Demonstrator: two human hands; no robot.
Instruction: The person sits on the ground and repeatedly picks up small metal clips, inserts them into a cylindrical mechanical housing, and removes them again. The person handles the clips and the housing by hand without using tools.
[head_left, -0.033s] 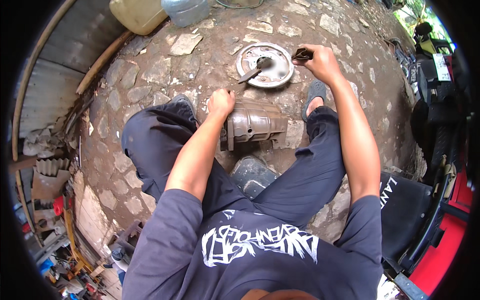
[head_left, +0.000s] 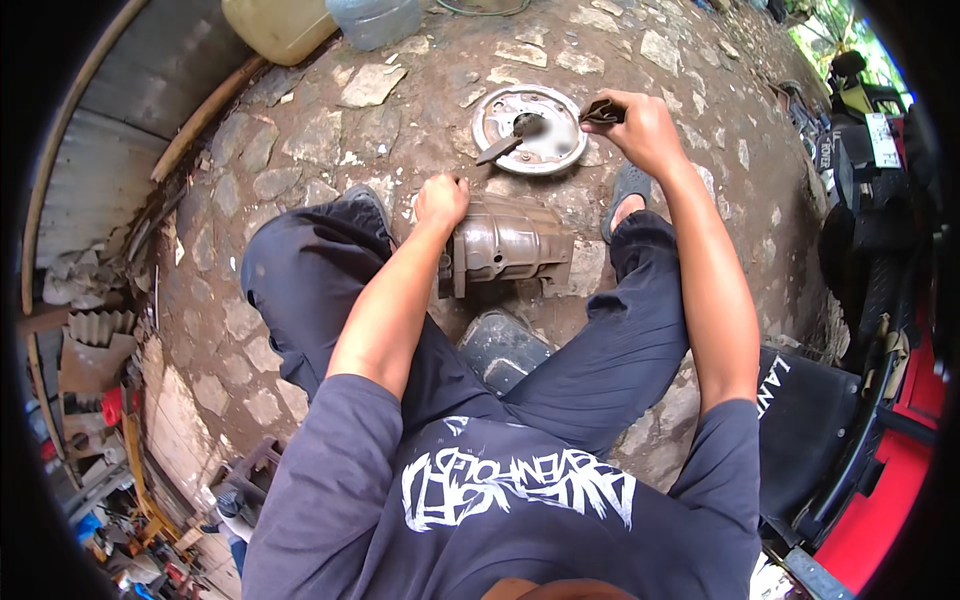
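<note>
Head view: L hand (head_left: 441, 201) at metal housing (head_left: 512, 238), R hand (head_left: 640, 125) w/ dark folded scrap (head_left: 601, 113) nr pan.
Housing, ribbed & brownish, lies on its side on the stone-&-dirt ground (head_left: 340, 145) btwn the person's legs, just ahead of a dark low block (head_left: 503, 350). L hand curled at housing's L end, fingertips hidden, so can't tell if clamped on it or just resting. R thumb & fingers pinched together on the scrap, held at R rim of round metal pan (head_left: 494, 125); can't tell if scrap touches rim. Pan sits beyond housing, w/ dark flat tool (head_left: 499, 151) lying across its near-L edge. Yellowish jug (head_left: 275, 28) & clear bluish jug (head_left: 372, 20) side by side, top L; red vehicle panel (head_left: 880, 510) far R.
</note>
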